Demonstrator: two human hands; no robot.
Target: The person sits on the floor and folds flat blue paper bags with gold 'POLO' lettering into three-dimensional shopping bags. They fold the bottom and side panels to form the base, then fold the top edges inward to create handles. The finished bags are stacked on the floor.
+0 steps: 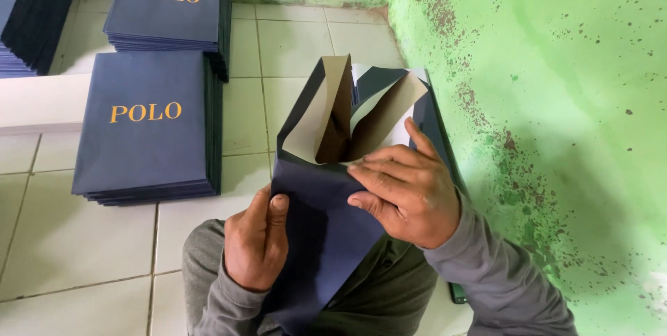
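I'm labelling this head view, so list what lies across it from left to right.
Dark stack at the left edge → flat navy paper-bag stacks on the tiled floor → left hand → navy paper bag being opened → right hand → speckled green wall.

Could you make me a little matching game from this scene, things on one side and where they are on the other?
Things:
1. left hand
2. right hand
3. nearest stack of flat bags
4. green wall

Places:
a. on the tiled floor, to the left
b. at the folded bag's lower left edge
c. along the right
d. at the bag's open mouth

Pairs: 1-b, 2-d, 3-a, 4-c
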